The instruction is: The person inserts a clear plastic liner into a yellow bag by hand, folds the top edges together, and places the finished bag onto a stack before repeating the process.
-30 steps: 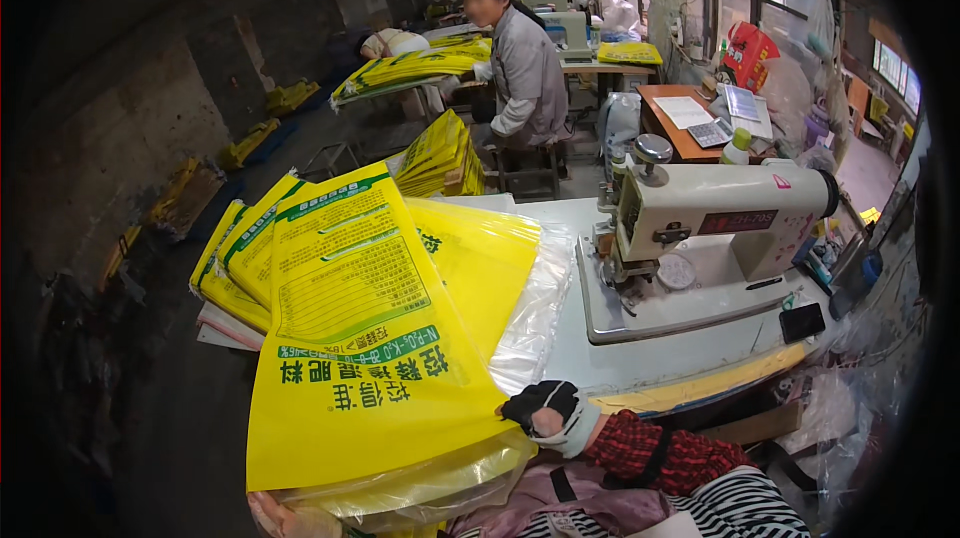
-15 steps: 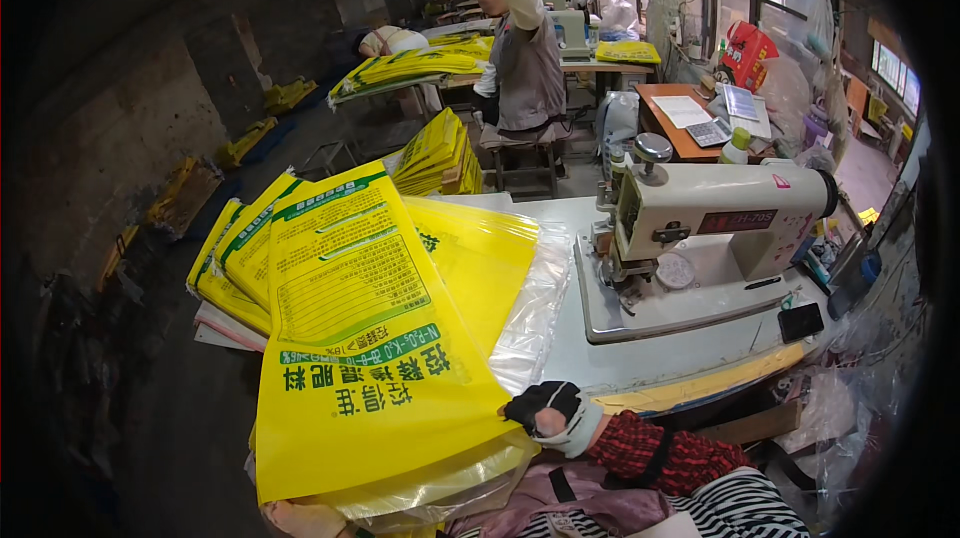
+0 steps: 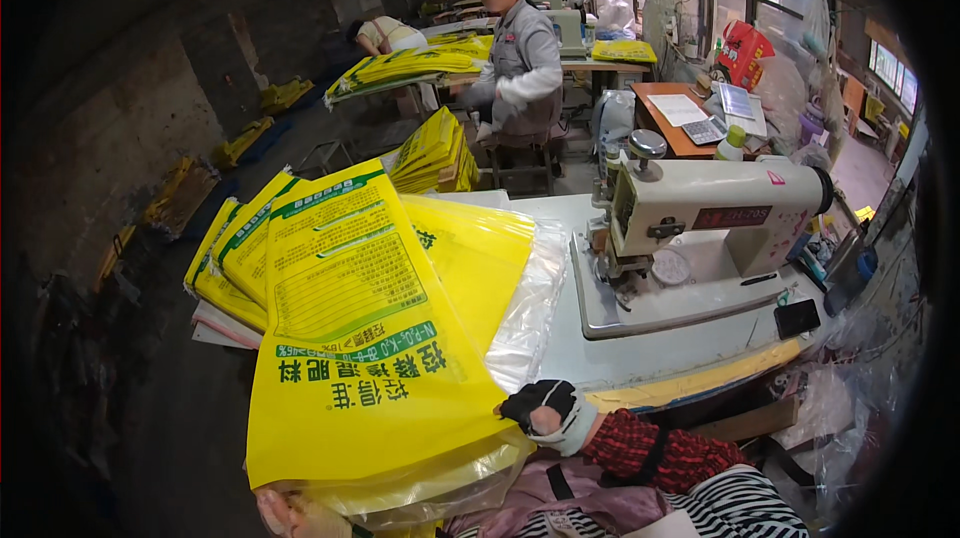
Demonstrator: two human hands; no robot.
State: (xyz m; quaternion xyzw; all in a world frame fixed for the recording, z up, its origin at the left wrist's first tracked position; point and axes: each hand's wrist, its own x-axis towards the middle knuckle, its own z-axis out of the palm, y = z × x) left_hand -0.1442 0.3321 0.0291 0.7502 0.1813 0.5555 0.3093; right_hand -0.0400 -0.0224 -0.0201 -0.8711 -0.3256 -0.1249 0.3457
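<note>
Left hand (image 3: 290, 515), low at the frame edge, grasps the bottom of a yellow printed sack (image 3: 350, 338) atop the stack; gloved right hand (image 3: 548, 410) pinches its corner; sewing machine (image 3: 700, 228) stands right: lifting step, apparently calling for feeding toward it.

Centre left, the top sack (image 3: 370, 338) is bright yellow with green bands and green print, over a clear liner (image 3: 530, 308); lower centre, the right hand (image 3: 545, 410) wears a black and white glove, its sleeve (image 3: 660, 453) red plaid; right of centre, the sewing machine (image 3: 715, 213) is cream; upper centre, a person's jacket (image 3: 525, 63) is grey.
</note>
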